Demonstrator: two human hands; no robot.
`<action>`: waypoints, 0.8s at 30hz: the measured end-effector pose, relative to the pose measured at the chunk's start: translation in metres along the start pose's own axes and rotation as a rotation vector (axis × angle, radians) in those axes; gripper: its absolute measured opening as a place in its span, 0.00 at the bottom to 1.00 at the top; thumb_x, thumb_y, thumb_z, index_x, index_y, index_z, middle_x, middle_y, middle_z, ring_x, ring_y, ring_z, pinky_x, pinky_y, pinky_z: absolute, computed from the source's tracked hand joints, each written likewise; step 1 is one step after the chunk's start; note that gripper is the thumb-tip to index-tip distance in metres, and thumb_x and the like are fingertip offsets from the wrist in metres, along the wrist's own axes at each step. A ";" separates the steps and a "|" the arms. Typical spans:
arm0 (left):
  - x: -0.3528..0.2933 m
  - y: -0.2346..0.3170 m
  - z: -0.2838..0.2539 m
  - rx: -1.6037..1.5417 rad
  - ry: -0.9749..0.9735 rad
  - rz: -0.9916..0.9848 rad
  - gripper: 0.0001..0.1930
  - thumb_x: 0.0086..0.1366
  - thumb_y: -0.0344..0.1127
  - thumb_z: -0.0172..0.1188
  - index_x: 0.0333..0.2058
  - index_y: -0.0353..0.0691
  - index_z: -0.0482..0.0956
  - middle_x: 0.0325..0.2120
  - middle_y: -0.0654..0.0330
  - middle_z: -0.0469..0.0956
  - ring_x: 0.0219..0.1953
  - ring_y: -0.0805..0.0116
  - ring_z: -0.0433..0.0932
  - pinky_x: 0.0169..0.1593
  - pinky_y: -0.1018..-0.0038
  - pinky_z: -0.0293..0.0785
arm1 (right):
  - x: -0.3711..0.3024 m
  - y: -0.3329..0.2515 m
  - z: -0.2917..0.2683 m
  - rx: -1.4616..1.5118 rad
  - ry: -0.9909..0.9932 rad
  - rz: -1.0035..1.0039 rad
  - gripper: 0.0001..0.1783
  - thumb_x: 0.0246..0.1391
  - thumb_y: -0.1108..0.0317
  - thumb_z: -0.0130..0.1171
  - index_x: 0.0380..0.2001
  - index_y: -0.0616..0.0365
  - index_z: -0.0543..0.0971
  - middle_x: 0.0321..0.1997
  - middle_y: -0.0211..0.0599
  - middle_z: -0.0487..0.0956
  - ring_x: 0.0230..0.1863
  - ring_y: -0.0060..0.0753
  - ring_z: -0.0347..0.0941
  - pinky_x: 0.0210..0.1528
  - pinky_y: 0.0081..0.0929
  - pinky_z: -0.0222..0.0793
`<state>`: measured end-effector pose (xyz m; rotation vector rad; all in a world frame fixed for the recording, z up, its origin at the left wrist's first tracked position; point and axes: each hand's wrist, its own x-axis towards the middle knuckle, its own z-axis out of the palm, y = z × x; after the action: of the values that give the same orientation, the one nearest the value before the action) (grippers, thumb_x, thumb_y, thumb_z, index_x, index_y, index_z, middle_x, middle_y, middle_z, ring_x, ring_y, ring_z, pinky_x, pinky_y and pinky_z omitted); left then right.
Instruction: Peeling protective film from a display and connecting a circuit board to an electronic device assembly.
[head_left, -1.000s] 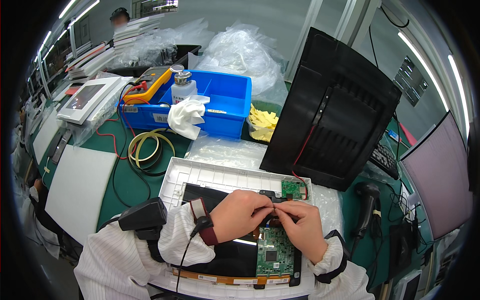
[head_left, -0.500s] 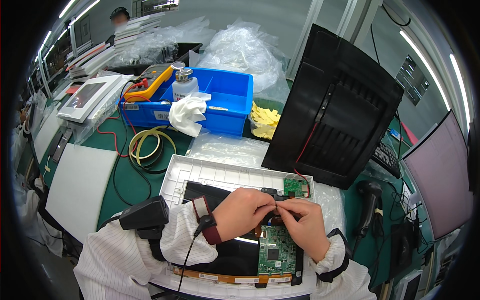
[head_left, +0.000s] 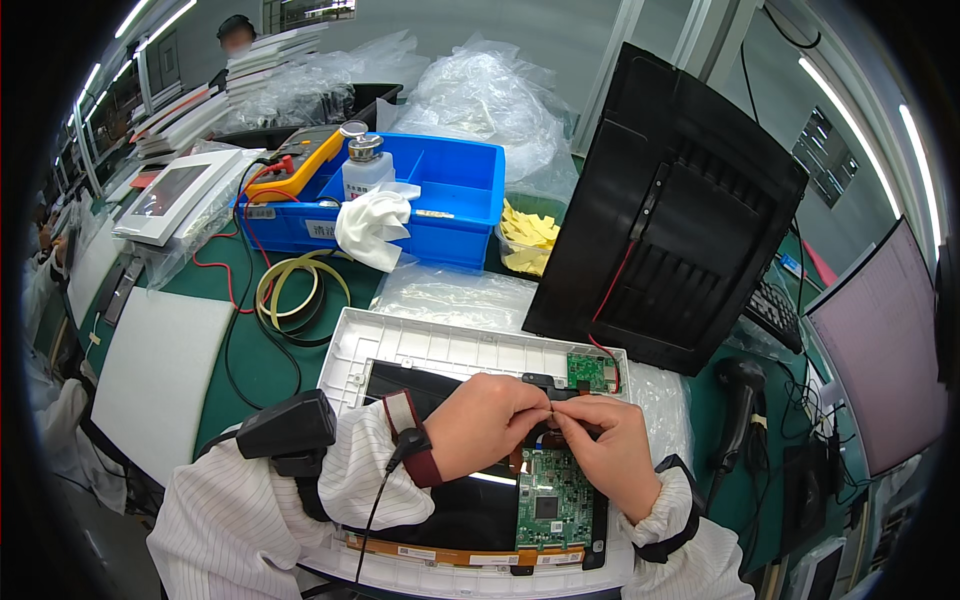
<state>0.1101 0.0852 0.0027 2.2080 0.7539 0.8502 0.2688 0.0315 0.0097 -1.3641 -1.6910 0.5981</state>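
Note:
My left hand [head_left: 487, 425] and my right hand [head_left: 612, 447] meet fingertip to fingertip above a display panel assembly. Both are closed in a pinch on something small and dark that the fingers mostly hide. Below them lies a green circuit board [head_left: 548, 500], fixed on the dark panel [head_left: 440, 512]. The panel rests in a white plastic frame [head_left: 348, 345]. A smaller green board [head_left: 592, 373] sits at the frame's far right corner, with a red wire [head_left: 612, 290] running up to the black back cover [head_left: 670, 220], which stands tilted behind. A corded strap [head_left: 414, 440] circles my left wrist.
A blue bin [head_left: 450, 225] holds a white pump bottle [head_left: 368, 175], a cloth [head_left: 375, 225] and a yellow multimeter [head_left: 300, 175]. Tape rolls [head_left: 300, 300] and a white foam sheet [head_left: 160, 370] lie left. Right are a barcode scanner [head_left: 738, 400] and a monitor [head_left: 880, 350]. A person [head_left: 236, 40] is far back.
My hands stay pinched together in nearly the same place. The whole view has shifted very slightly; nothing else visibly moves on the bench.

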 end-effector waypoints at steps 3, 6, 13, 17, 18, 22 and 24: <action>-0.001 -0.001 0.001 -0.005 0.030 0.020 0.04 0.50 0.28 0.56 0.25 0.36 0.76 0.19 0.53 0.74 0.23 0.58 0.74 0.28 0.73 0.69 | 0.000 0.000 0.000 -0.001 -0.006 -0.001 0.06 0.41 0.77 0.56 0.27 0.66 0.78 0.25 0.43 0.77 0.25 0.31 0.74 0.26 0.20 0.67; 0.001 -0.002 0.002 -0.020 0.042 0.032 0.04 0.49 0.28 0.56 0.26 0.35 0.76 0.20 0.53 0.74 0.23 0.58 0.74 0.28 0.73 0.70 | 0.000 0.003 0.000 0.023 -0.005 0.017 0.06 0.41 0.78 0.55 0.27 0.66 0.78 0.25 0.43 0.77 0.25 0.30 0.74 0.26 0.19 0.67; 0.000 0.000 -0.001 -0.054 0.040 -0.016 0.04 0.49 0.28 0.57 0.25 0.35 0.77 0.20 0.54 0.75 0.23 0.59 0.75 0.28 0.74 0.70 | 0.001 0.003 0.000 0.093 -0.017 0.070 0.07 0.42 0.78 0.55 0.28 0.66 0.78 0.25 0.40 0.77 0.24 0.25 0.73 0.24 0.16 0.67; 0.001 -0.001 0.000 -0.045 0.048 -0.006 0.04 0.49 0.28 0.57 0.25 0.36 0.77 0.20 0.54 0.75 0.23 0.59 0.75 0.28 0.74 0.70 | 0.001 0.003 0.000 0.084 -0.016 0.065 0.07 0.42 0.78 0.55 0.28 0.66 0.78 0.25 0.40 0.77 0.24 0.25 0.73 0.24 0.16 0.67; 0.001 -0.002 0.001 -0.043 0.048 -0.001 0.04 0.49 0.28 0.57 0.25 0.36 0.77 0.19 0.54 0.75 0.23 0.60 0.75 0.28 0.74 0.70 | 0.001 0.002 0.000 0.074 -0.011 0.057 0.07 0.42 0.78 0.55 0.28 0.66 0.78 0.25 0.41 0.77 0.24 0.25 0.73 0.24 0.16 0.66; 0.001 -0.002 0.001 -0.055 0.042 -0.022 0.04 0.49 0.28 0.57 0.25 0.36 0.77 0.19 0.54 0.75 0.23 0.60 0.75 0.28 0.74 0.70 | 0.001 0.001 0.000 0.068 -0.009 0.056 0.07 0.42 0.78 0.55 0.28 0.66 0.77 0.25 0.41 0.77 0.24 0.26 0.73 0.24 0.16 0.66; 0.000 0.000 0.000 -0.031 0.035 -0.014 0.04 0.49 0.28 0.57 0.25 0.36 0.77 0.19 0.54 0.75 0.23 0.60 0.75 0.28 0.74 0.70 | 0.000 0.000 0.001 0.062 -0.009 0.051 0.07 0.42 0.78 0.55 0.28 0.66 0.77 0.25 0.41 0.77 0.24 0.26 0.73 0.24 0.16 0.66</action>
<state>0.1101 0.0852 0.0029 2.1633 0.7665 0.8904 0.2677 0.0320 0.0097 -1.3660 -1.6359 0.6813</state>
